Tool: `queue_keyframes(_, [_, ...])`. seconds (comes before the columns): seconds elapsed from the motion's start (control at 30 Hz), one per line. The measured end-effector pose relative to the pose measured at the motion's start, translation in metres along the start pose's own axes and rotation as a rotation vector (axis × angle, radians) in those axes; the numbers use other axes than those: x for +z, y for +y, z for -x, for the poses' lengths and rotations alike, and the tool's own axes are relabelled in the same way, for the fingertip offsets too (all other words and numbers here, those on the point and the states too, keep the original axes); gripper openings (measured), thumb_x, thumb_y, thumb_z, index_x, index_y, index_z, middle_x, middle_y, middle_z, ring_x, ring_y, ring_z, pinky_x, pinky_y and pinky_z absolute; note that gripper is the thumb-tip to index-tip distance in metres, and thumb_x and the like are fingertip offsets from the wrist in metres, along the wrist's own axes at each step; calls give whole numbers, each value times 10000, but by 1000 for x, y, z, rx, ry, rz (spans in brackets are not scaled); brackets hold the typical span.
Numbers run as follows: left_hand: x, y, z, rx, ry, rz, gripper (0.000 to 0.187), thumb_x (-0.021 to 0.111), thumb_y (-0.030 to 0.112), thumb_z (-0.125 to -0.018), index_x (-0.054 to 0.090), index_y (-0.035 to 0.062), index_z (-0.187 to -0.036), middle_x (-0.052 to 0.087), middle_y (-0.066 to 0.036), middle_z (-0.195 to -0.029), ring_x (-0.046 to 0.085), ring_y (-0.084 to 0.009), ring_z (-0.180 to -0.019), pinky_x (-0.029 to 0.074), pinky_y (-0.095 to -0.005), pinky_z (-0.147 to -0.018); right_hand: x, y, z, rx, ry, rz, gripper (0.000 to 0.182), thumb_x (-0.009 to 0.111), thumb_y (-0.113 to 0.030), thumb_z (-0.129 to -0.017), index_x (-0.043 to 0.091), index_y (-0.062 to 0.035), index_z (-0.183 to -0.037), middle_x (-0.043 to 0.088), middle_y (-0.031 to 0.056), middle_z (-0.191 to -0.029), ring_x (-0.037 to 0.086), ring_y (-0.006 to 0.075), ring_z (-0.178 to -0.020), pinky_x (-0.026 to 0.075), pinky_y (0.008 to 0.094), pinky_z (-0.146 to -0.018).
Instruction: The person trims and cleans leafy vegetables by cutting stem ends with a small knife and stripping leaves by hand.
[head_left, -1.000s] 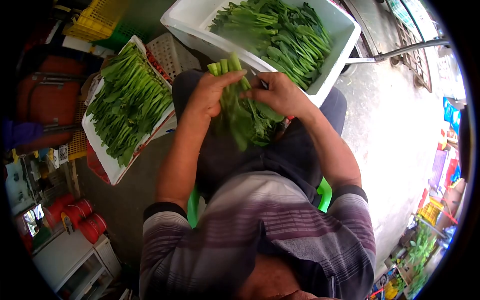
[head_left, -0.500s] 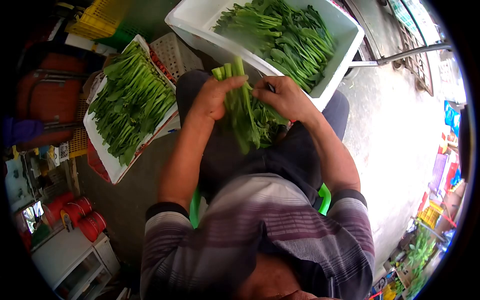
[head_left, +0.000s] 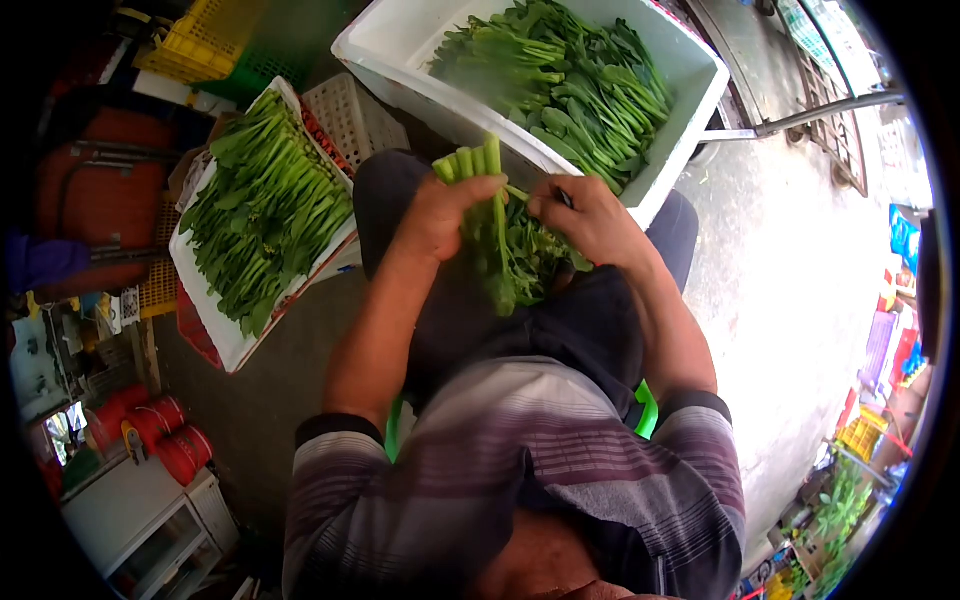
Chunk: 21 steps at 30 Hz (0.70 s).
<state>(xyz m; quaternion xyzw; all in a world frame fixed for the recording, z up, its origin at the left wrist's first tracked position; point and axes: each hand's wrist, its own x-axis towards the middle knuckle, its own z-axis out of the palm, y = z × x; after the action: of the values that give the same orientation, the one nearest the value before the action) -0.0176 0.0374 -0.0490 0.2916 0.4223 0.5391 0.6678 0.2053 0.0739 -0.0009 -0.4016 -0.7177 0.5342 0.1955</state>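
Note:
My left hand (head_left: 440,218) is closed around a bunch of leafy green stalks (head_left: 503,245), the thick cut ends pointing up and away, the leaves hanging toward my lap. Close on its right, my right hand (head_left: 592,222) pinches a thin green stem (head_left: 516,192) beside the bunch. A small dark object (head_left: 564,197) pokes out between the fingers of that hand; its kind is mostly hidden. Loose trimmed leaves (head_left: 545,245) lie on my lap below both hands.
Ahead stands a white foam box (head_left: 690,150) holding leafy greens (head_left: 590,95). To the left, a shallow white foam tray (head_left: 232,350) carries more stalks (head_left: 265,200) in a heap. Behind it are a perforated beige crate (head_left: 350,112) and a yellow crate (head_left: 205,40). A metal bar (head_left: 820,115) reaches in from the right.
Both hands and the bunch have shifted slightly right and nearer my body in the view. The grips look the same.

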Motion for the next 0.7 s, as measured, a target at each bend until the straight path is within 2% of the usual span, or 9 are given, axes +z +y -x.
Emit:
queue_keyframes(0.13, [5,-5,3,-25,4,-32,192,732,118,-899,666,5,-1039,698,-92,-877,686,-209,-718,565,-346,-653,-1,3,18,98,-29,-114,183,648,-148,-922,694,16,-988,664,40,-800,596,110,-777,488,290,-716])
queue_keyframes(0.23, [-10,1,0,-124,46,277,197,725,116,-903,664,-4,-1047,699,-104,-880,692,-226,-731,571,-362,-662,-5,8,35,167,-25,-190,228,674,-184,-931,691,23,-1026,662,50,-812,601,115,-809,488,289,-742])
queue_keyframes(0.3, [-10,9,2,-52,16,147,210,723,117,-902,660,-13,-1054,708,-124,-902,699,-238,-745,577,-368,-677,-8,10,42,193,-39,-137,285,698,-221,-933,693,31,-1068,660,71,-809,609,126,-838,491,303,-764])
queue_keyframes(0.4, [10,25,14,27,-28,-62,211,736,106,-891,664,-22,-1043,734,-144,-959,716,-233,-794,587,-356,-722,-7,9,42,182,-52,136,393,689,-292,-955,673,36,-1170,659,128,-894,633,194,-901,495,346,-812])
queue_keyframes(0.47, [21,27,17,56,-41,-201,200,762,105,-872,682,-13,-1012,743,-124,-943,724,-209,-818,590,-324,-747,-9,7,39,-1,65,159,454,667,-361,-968,647,35,-1189,660,173,-958,652,302,-872,508,391,-787])
queue_keyframes(0.5, [21,23,18,95,-35,-309,220,783,81,-858,687,-20,-1028,746,-89,-940,708,-157,-841,571,-306,-766,-9,6,38,-91,119,171,485,657,-395,-975,635,35,-1198,660,195,-989,661,356,-857,515,413,-775])
queue_keyframes(0.6, [28,19,25,207,-17,-626,263,815,96,-840,698,-11,-1049,748,-68,-939,681,-106,-848,550,-285,-763,-21,-10,37,-132,85,81,459,604,-370,-1007,609,20,-1248,641,218,-1087,655,413,-948,514,449,-812])
queue_keyframes(0.63, [31,17,27,260,-22,-675,236,782,41,-865,690,-19,-1075,720,-31,-909,630,-80,-792,526,-263,-730,-25,-18,37,-140,62,110,462,591,-364,-1014,602,23,-1267,644,220,-1091,652,405,-973,509,442,-839])
queue_keyframes(0.7, [38,18,32,269,-23,-716,247,785,38,-861,684,-24,-1077,720,-39,-899,632,-80,-791,528,-262,-714,-29,-33,36,-155,14,169,469,566,-351,-1028,588,27,-1304,649,222,-1101,646,388,-1022,499,426,-891])
